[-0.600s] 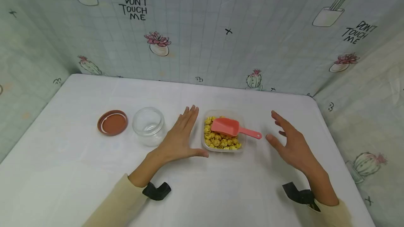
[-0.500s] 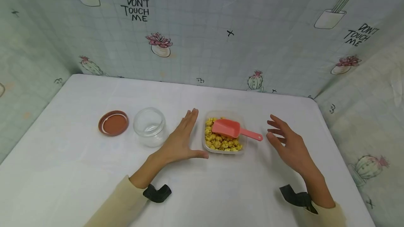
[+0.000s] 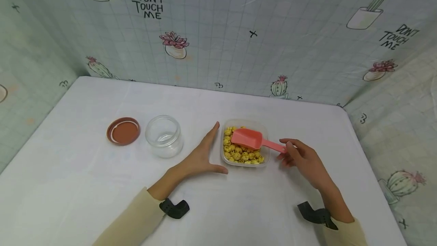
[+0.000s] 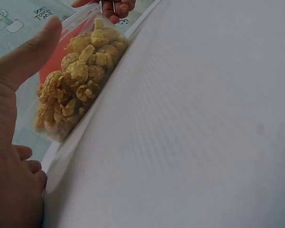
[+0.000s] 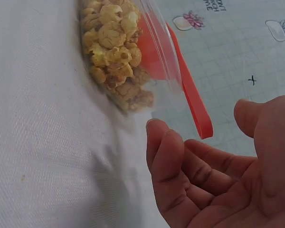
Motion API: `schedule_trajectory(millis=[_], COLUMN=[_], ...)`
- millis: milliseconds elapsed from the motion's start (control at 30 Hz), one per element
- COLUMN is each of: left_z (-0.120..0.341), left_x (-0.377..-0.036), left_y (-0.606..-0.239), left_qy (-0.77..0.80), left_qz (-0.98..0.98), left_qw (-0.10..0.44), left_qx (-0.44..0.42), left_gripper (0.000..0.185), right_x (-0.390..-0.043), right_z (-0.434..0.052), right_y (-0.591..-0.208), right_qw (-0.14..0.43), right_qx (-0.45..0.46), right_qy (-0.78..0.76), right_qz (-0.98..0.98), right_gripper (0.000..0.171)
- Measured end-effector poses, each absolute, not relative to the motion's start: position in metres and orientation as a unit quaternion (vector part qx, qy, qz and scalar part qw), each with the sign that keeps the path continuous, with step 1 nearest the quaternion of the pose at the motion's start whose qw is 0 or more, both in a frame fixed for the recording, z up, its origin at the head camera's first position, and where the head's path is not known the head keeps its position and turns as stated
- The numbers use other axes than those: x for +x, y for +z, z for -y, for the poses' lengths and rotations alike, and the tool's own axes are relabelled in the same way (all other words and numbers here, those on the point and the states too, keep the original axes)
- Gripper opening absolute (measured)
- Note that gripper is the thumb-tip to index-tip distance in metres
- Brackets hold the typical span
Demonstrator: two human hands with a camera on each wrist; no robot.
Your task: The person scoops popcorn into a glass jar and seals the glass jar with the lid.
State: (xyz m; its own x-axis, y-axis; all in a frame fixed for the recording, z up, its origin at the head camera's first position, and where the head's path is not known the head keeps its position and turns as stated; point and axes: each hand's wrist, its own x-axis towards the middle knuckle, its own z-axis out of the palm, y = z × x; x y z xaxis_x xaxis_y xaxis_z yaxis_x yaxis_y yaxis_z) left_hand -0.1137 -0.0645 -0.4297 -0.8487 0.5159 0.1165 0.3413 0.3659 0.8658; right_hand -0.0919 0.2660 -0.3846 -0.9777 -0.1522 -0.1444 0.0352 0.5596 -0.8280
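A clear plastic container [image 3: 244, 164] full of yellow popcorn [image 3: 235, 154] stands on the white table. Across the popcorn lies a pink scoop [image 3: 247, 139], its handle sticking out over the right rim. My left hand [image 3: 196, 160] is at the container's left side, thumb spread wide from the fingers, holding nothing. At the handle's end is my right hand [image 3: 305, 162], the fingers bent below it; in the right wrist view the thumb stands apart from the scoop handle [image 5: 194, 107].
An empty clear jar [image 3: 164, 139] without its lid stands left of my left hand. Further left lies a brown round lid [image 3: 123, 131], inner side up. A cloth backdrop [image 3: 218, 41] printed with cacti surrounds the table [image 3: 235, 208] at the back and sides.
My right hand has moved left to the end of the scoop handle. The left hand has shifted slightly toward the container. Container, scoop, jar and lid stay in place.
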Motion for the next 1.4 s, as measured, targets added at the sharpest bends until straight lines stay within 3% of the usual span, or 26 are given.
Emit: schedule_trajectory(millis=[167, 267, 567, 1000, 1167, 1400], left_z=[0.063, 0.062, 0.056, 0.052, 0.052, 0.053], left_x=[-0.113, -0.113, -0.117, -0.12, -0.12, -0.122], left_y=[-0.434, -0.436, -0.435, -0.434, -0.435, -0.435], left_qy=[0.493, 0.48, 0.451, 0.433, 0.427, 0.416], left_qz=[-0.826, -0.834, -0.851, -0.861, -0.865, -0.871], left_qw=[0.073, 0.068, 0.043, 0.023, 0.03, 0.029], left_qx=[0.262, 0.263, 0.266, 0.266, 0.262, 0.259], left_gripper=[0.129, 0.126, 0.124, 0.123, 0.122, 0.121], right_x=[-0.089, -0.089, -0.087, -0.087, -0.089, -0.092], right_z=[-0.267, -0.267, -0.26, -0.261, -0.261, -0.259], right_y=[-0.386, -0.386, -0.38, -0.334, -0.316, -0.303], right_qw=[0.135, 0.126, 0.014, -0.161, -0.212, -0.229], right_qx=[-0.02, -0.017, -0.022, -0.096, -0.156, -0.204], right_qy=[-0.511, -0.529, -0.519, -0.401, -0.329, -0.279], right_qz=[-0.849, -0.839, -0.854, -0.897, -0.907, -0.91], right_gripper=[0.045, 0.041, 0.033, 0.01, 0.014, 0.022])
